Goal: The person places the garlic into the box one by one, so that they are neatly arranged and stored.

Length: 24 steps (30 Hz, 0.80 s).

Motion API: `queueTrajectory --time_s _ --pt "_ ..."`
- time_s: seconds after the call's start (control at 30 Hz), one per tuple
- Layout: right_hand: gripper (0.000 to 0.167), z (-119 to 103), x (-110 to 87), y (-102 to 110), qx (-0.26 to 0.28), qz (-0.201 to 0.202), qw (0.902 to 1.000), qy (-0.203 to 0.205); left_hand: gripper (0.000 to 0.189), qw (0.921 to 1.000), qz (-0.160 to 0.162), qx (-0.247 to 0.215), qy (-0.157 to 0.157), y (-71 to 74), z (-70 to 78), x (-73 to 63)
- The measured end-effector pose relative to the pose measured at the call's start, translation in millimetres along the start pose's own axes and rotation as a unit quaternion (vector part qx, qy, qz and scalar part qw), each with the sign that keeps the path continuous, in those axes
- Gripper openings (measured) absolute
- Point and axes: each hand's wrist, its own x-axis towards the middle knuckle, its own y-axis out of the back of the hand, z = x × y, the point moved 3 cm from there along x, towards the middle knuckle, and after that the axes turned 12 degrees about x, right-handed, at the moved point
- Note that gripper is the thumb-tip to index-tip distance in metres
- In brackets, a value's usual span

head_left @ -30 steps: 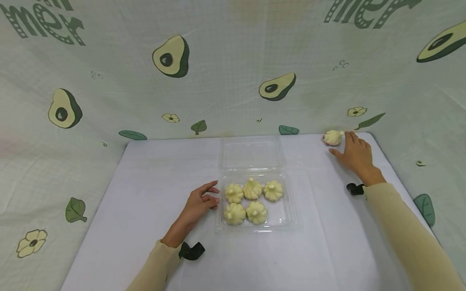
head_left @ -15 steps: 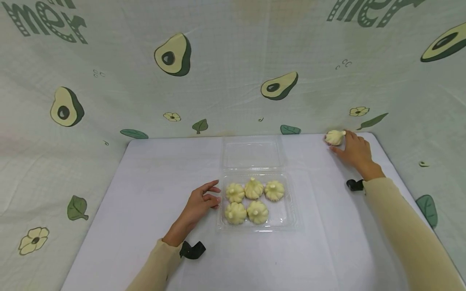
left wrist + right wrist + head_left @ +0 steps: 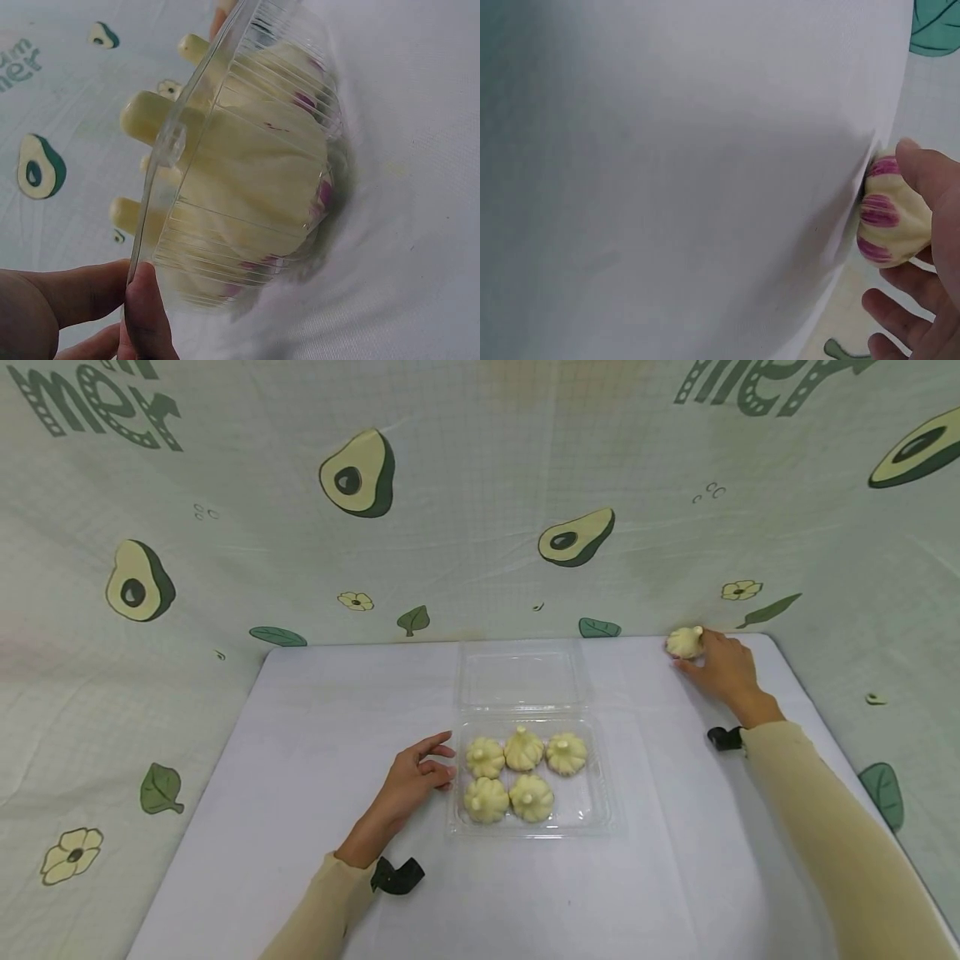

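Observation:
A clear plastic clamshell container [image 3: 581,797] lies on the table with its lid folded back and several garlic bulbs [image 3: 532,798] inside. My left hand [image 3: 411,781] is at its left side; in the left wrist view, thumb and finger pinch the container's rim [image 3: 142,225]. At the far right corner, my right hand [image 3: 723,668] holds a single garlic bulb [image 3: 682,643] between thumb and fingers. Purple streaks mark this bulb [image 3: 892,214] in the right wrist view, where the thumb covers part of it.
A white cloth covers the table [image 3: 322,693]. Behind it hangs a pale curtain [image 3: 480,527] printed with avocados and leaves. The transparent lid [image 3: 519,675] lies flat toward the back edge. A dark wrist mount [image 3: 397,877] sits by the left sleeve.
My right hand has shifted slightly left and closed around the lone garlic bulb, whose stem now points more upward. The left hand and the container have stayed in place.

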Motion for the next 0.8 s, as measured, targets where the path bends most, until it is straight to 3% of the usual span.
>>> queueTrajectory --time_s 0.3,0.8 --pt "0.066 2.6 6.6 -2.7 0.005 0.019 0.9998 -0.001 0.063 1.0 0.002 -0.001 0.0 0.1 0.2 -0.9" --pt "0.069 1.9 7.5 -2.3 0.026 0.014 0.9992 -0.026 0.064 1.0 0.001 0.0 -0.002 0.3 0.9 -1.0"
